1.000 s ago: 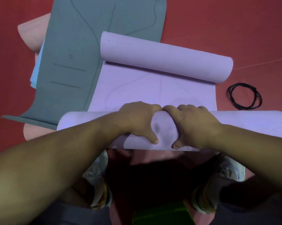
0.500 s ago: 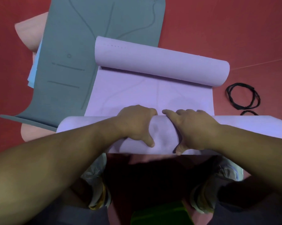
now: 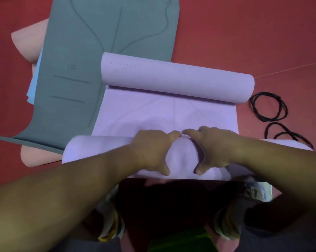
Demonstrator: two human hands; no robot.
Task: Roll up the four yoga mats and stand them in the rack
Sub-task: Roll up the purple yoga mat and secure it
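Gripped at mid-length by left hand (image 3: 151,151) and right hand (image 3: 217,148), fingers curled over: lilac foam yoga mat (image 3: 171,113), near roll lying left to right across red floor (image 3: 244,33), far end curled parallel. Alongside left, flat grey mat (image 3: 99,42). Right, black elastic loops (image 3: 268,106).

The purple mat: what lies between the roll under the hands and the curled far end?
In the head view, only the purple mat's own flat stretch, faintly lined; nothing rests there.

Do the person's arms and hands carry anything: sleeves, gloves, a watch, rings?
Nothing shows. The left hand and right hand are bare, with no gloves or visible rings on the fingers. Both forearms are uncovered to the frame edge: no sleeve, watch or band.
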